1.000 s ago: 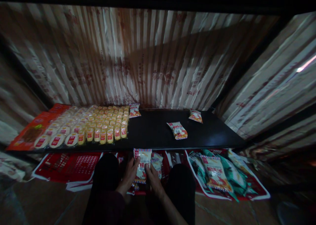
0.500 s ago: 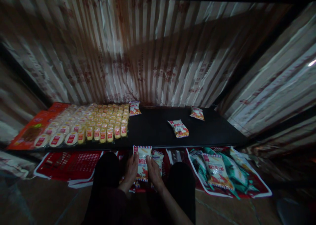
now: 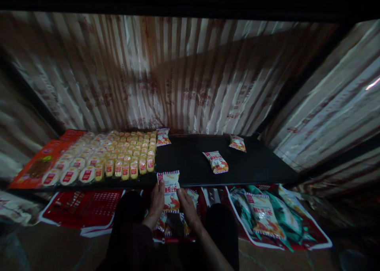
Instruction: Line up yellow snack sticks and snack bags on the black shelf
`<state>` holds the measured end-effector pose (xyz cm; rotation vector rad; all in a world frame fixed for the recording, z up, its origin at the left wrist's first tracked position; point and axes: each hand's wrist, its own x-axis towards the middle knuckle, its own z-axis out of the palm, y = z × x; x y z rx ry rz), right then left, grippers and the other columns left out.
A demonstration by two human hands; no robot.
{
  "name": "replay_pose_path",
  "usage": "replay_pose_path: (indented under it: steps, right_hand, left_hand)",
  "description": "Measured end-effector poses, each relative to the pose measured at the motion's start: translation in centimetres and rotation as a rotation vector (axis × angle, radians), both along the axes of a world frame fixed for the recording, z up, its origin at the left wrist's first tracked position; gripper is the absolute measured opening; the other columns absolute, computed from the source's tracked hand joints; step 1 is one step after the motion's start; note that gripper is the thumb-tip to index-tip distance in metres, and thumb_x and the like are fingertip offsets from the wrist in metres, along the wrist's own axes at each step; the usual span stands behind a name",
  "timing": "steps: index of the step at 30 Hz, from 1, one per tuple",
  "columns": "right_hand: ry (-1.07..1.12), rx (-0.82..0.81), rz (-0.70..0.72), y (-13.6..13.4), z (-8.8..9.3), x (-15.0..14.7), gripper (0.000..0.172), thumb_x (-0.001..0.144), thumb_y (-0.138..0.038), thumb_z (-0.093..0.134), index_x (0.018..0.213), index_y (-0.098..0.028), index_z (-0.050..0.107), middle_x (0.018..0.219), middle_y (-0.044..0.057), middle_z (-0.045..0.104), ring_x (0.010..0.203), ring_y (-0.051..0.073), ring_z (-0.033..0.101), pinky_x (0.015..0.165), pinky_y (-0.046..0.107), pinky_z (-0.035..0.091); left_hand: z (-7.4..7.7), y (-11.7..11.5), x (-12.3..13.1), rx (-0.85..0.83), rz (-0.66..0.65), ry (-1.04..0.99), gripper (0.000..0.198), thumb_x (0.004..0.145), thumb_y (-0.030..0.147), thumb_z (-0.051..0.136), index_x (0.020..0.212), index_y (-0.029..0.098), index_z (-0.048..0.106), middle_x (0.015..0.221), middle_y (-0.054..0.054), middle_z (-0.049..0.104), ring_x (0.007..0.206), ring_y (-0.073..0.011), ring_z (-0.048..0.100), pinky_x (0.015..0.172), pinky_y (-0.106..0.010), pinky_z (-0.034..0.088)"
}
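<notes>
Between my two hands, at the shelf's front edge, is a white and orange snack bag [image 3: 170, 192] with striped ends. My left hand [image 3: 156, 203] grips its left side, thumb on the front. On its right side, my right hand [image 3: 189, 208] has its thumb at the edge, fingers partly hidden behind. Below my hands a red basket [image 3: 175, 239] holds more such bags, largely covered by my arms. On the black shelf [image 3: 184, 156] lie three matching bags: one beside the yellow packs [image 3: 163, 137], another snack bag nearer the middle [image 3: 216, 162], and a snack bag at the back right [image 3: 237, 143].
Rows of small wrapped yellow cakes [image 3: 126, 171], round white wrapped cakes [image 3: 70, 176] and orange packets [image 3: 41, 162] fill the shelf's left. Under it stand a red basket [image 3: 80, 207] at left and another basket [image 3: 314, 246] with green and white bags at right. Corrugated sheeting [image 3: 178, 73] backs the shelf.
My hands have raised the snack bag slightly towards the shelf, its top now overlapping the front edge. The view has tilted up a little, so the shelf sits lower.
</notes>
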<state>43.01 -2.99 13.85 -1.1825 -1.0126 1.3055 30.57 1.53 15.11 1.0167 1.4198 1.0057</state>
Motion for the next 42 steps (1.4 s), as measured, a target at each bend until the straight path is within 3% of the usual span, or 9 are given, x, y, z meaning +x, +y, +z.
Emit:
replay_pose_path:
  steps: [2,7,13,20,26,42]
  right_hand:
    - [0.07,0.01,0.028,0.0,0.3,-0.2,0.044,0.083,-0.054,0.054,0.11,-0.02,0.06,0.106,0.006,0.068,0.099,0.025,0.062,0.091,0.039,0.046]
    - [0.116,-0.018,0.009,0.4,0.2,-0.4,0.057,0.074,-0.047,0.069,0.123,-0.022,0.054,0.113,0.008,0.067,0.105,0.028,0.061,0.094,0.042,0.045]
    - [0.193,-0.044,-0.072,1.0,-0.2,-0.1,0.053,0.073,-0.045,0.07,0.118,-0.021,0.057,0.106,0.007,0.07,0.095,0.027,0.065,0.089,0.042,0.049]
    - [0.172,-0.083,-0.225,1.9,-1.3,0.9,0.059,0.07,-0.049,0.07,0.12,-0.02,0.057,0.1,0.008,0.071,0.092,0.028,0.066,0.086,0.043,0.05]
    - [0.142,-0.063,-0.251,2.9,-0.9,1.3,0.058,0.07,-0.05,0.07,0.117,-0.019,0.058,0.101,0.007,0.071,0.092,0.027,0.066,0.084,0.04,0.051]
    - [0.107,-0.074,-0.32,5.0,-0.2,1.7,0.059,0.065,-0.052,0.072,0.111,-0.017,0.062,0.095,0.007,0.073,0.084,0.025,0.067,0.075,0.036,0.053]
  left_hand:
    - [0.5,0.5,-0.2,0.001,0.018,-0.003,0.073,0.068,0.08,0.035,0.089,0.015,0.062,0.09,-0.015,0.07,0.087,-0.0284,0.064,0.081,-0.037,0.047]
    - [0.9,1.5,-0.2,-0.011,0.042,-0.06,0.075,0.065,0.081,0.04,0.094,0.015,0.062,0.091,-0.013,0.07,0.088,-0.0273,0.065,0.078,-0.035,0.048]
    - [0.7,2.3,0.7,-0.047,-0.005,-0.15,0.08,0.064,0.083,0.038,0.096,0.013,0.061,0.085,-0.013,0.069,0.079,-0.0266,0.065,0.072,-0.037,0.048]
    - [-0.3,2.3,1.0,0.022,-0.08,-0.156,0.064,0.068,0.071,0.051,0.097,0.014,0.06,0.103,-0.014,0.068,0.098,-0.0269,0.061,0.086,-0.035,0.046]
    - [0.0,1.9,1.2,0.038,-0.14,-0.211,0.054,0.073,0.058,0.058,0.106,0.015,0.058,0.107,-0.012,0.067,0.1,-0.0251,0.062,0.086,-0.033,0.047]
    - [-1.5,4.5,2.0,0.016,0.004,-0.269,0.053,0.061,0.051,0.072,0.096,0.013,0.062,0.101,-0.013,0.068,0.094,-0.0242,0.064,0.082,-0.033,0.049]
